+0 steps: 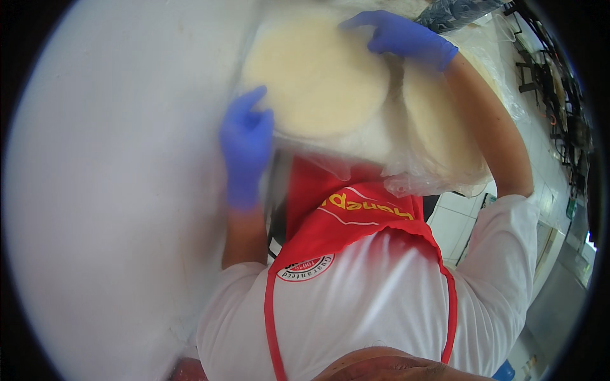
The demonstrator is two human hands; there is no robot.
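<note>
A pale round flatbread-like sheet [314,76], perhaps dough, lies flat on clear plastic at the top middle. At its left edge is my left hand [246,149], in a blue glove, with the index finger stretched out and the thumb apart. My right hand [406,41], also blue-gloved, reaches across to the sheet's upper right edge, its index finger extended over the rim. Both hands' fingers are spread, and I cannot tell how firmly they touch the sheet. Under my right forearm sits a second pale round stack [438,120] inside a clear plastic bag [413,184].
A white work surface [127,159] stretches along the left. Beyond my right hand lies a dark patterned roll or bundle [454,14]. My red apron [356,200] is close to the near edge of the plastic. White floor tiles [454,213] show at the right.
</note>
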